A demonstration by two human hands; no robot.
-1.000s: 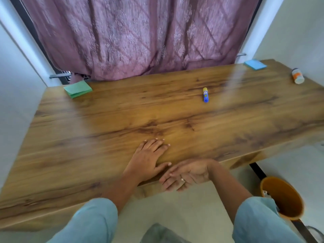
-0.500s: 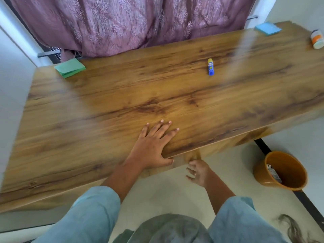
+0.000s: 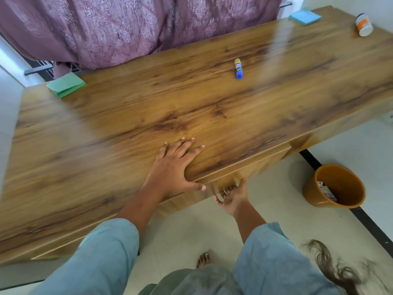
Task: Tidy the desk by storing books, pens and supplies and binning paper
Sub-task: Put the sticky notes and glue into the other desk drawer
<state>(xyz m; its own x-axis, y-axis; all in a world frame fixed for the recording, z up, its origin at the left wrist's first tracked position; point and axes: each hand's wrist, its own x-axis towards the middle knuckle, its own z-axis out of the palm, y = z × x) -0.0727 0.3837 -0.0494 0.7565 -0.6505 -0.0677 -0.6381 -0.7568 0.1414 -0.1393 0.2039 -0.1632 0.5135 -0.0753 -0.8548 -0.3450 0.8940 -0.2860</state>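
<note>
The left hand [image 3: 172, 167] lies flat on the desk [image 3: 106, 135], thumb over its edge. The right hand [image 3: 232, 199] curls at the front panel [image 3: 257, 167] below, grip unclear through blur; the glue stick [image 3: 238, 68] lies mid-desk.

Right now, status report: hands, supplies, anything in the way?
Left hand flat on desk. Right hand at front panel, grip unclear. Glue stick, green pad, blue pad, bottle unstored. Nothing blocking.

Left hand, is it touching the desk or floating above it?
Touching. The head view shows the left hand flat on the desk, fingers spread on the wood, thumb over the front edge.
</note>
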